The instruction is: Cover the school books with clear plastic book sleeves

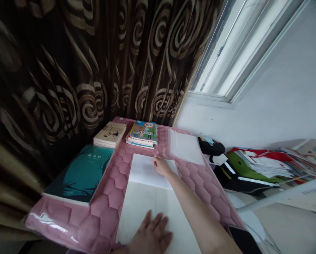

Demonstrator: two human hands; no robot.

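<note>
A pale cream, flat, book-like piece [142,204] lies in the middle of the table, with a smooth white sheet [142,169] across its far end. My left hand [151,234] rests flat on the near part of the cream piece, fingers spread. Reaching to the far end, my right hand [161,165] has its fingers curled together at the white sheet's far edge; the fingertips are partly hidden. Whether the cream piece is a book or loose paper I cannot tell.
A pink quilted tabletop [115,190] under clear plastic carries a teal book [83,173], a stack of beige books [110,134], colourful textbooks [143,133] and clear plastic covers [186,146]. A dark phone [244,240] lies at the near right. Bags and papers [266,164] crowd the right side; a curtain [94,70] hangs behind.
</note>
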